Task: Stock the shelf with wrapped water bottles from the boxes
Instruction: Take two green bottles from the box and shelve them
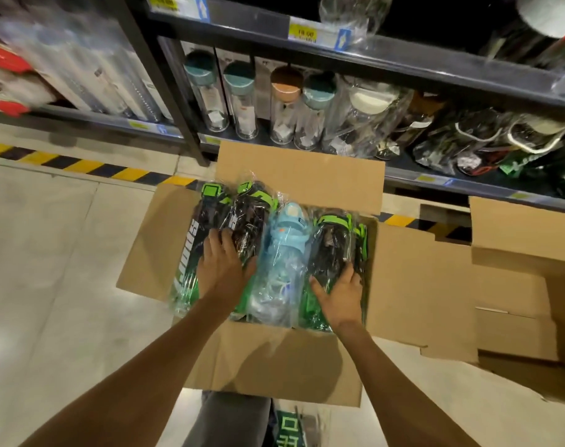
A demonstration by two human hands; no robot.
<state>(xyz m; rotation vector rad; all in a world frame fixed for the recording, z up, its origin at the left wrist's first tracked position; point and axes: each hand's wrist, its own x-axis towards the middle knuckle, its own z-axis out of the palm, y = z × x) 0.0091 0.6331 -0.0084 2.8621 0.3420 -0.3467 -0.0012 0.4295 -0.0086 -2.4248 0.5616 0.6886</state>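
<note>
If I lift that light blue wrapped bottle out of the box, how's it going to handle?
The light blue bottle looks like empty plastic, so it is probably light. Its glossy loose wrap may slip or crinkle under fingers. It is round and lying flat between green-and-black bottles, so it could roll once set down.

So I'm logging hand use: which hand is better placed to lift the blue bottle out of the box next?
Probably the left hand: its thumb edge lies against the blue bottle, while the right hand rests on a green-and-black bottle. It's close, since both hands flank it.
</note>
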